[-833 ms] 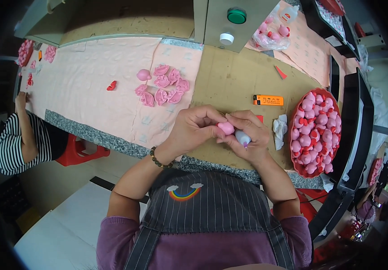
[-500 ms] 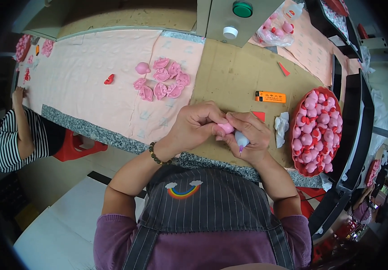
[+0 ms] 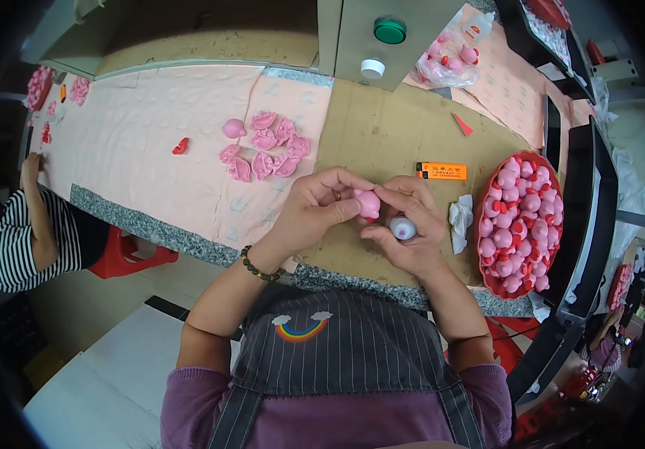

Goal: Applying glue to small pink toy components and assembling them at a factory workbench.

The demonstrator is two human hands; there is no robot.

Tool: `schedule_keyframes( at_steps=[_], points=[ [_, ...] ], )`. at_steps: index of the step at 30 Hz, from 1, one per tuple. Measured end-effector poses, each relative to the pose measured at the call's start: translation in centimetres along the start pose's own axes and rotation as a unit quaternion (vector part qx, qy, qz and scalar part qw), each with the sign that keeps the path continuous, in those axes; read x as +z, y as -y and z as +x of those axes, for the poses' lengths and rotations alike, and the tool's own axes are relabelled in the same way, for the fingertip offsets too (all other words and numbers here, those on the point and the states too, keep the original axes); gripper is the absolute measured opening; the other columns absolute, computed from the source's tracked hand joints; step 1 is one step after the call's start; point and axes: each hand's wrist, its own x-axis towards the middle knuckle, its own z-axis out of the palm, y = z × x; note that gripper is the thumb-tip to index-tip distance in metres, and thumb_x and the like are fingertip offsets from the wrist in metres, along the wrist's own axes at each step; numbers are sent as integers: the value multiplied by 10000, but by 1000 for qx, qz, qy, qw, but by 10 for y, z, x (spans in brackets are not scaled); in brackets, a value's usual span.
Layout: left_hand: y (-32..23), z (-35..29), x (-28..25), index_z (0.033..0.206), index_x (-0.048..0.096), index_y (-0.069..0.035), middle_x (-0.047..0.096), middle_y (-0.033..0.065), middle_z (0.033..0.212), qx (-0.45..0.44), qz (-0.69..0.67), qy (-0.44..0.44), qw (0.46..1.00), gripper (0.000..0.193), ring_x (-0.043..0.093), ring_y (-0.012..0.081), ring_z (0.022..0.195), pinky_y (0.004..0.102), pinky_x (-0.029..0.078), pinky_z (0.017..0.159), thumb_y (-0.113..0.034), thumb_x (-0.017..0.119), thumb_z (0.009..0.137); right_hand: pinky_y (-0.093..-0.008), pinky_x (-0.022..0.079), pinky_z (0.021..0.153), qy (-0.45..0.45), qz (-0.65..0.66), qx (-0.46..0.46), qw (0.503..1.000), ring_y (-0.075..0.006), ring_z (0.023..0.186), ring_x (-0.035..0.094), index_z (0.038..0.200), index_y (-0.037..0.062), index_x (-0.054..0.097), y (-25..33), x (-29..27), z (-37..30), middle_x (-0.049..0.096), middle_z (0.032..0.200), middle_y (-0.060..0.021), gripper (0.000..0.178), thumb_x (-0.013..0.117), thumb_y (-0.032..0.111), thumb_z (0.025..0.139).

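Between the thumb and fingers of my left hand (image 3: pixel 313 203) is a small pink rounded figure (image 3: pixel 369 203) with a bit of red at its lower side. The fingertips of my right hand (image 3: pixel 418 221) meet the figure's upper edge. Tucked in that same palm is a small whitish squeeze bottle (image 3: pixel 402 227), its purple tip facing up toward me. To the left on the pink cloth lie several pink curled pieces (image 3: pixel 264 140), a pink ball-shaped piece (image 3: pixel 233 129) and a small red piece (image 3: pixel 180 146).
At right stands a red basket (image 3: pixel 480 251) heaped with pink-and-red figures. Beside it are a crumpled white tissue (image 3: pixel 460 223), an orange oblong (image 3: pixel 442 171) and a red scrap (image 3: pixel 462 125). A grey post (image 3: pixel 360 45) rises ahead. Another person's arm (image 3: pixel 32 179) is far left.
My hands have moved slightly apart and the pink figure has turned, showing more of itself. The bottle's tip has swung from pointing toward my body to facing upward.
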Motion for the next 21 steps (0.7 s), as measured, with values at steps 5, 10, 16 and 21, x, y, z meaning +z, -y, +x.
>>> schedule_keyframes(
  at_steps=[5, 10, 16, 21],
  points=[
    [0, 0, -2, 1171, 450, 11, 589, 95, 1023, -48, -85, 35, 995, 330, 573, 137, 960, 255, 464, 817, -59, 552, 865, -274, 459, 696, 5, 72, 99, 992, -196, 919, 544, 1060, -21, 605, 6, -2, -1, 503, 1046, -134, 531, 816, 183, 617],
    [1, 3, 1, 1216, 406, -14, 581, 83, 1040, -61, -38, 74, 995, 441, 563, 129, 969, 249, 447, 838, -80, 606, 830, -272, 461, 709, 69, 86, 28, 993, -188, 879, 562, 1064, -15, 597, 3, -2, 7, 510, 1058, -125, 539, 820, 167, 609],
    [0, 4, 1, 1195, 422, -6, 587, 79, 1058, -73, 28, 79, 994, 477, 563, 124, 976, 242, 441, 838, -80, 661, 789, -279, 463, 702, 18, 50, 24, 998, -202, 842, 577, 1013, -12, 596, 2, 2, 0, 585, 939, -122, 504, 822, 148, 592],
    [2, 4, -1, 1162, 458, -3, 601, 88, 1052, -71, 2, 51, 996, 460, 571, 121, 963, 241, 446, 828, -79, 683, 768, -275, 466, 687, 54, 36, 40, 997, -189, 818, 582, 999, -14, 606, 9, -7, 8, 586, 927, -122, 477, 815, 99, 585]
  ],
)
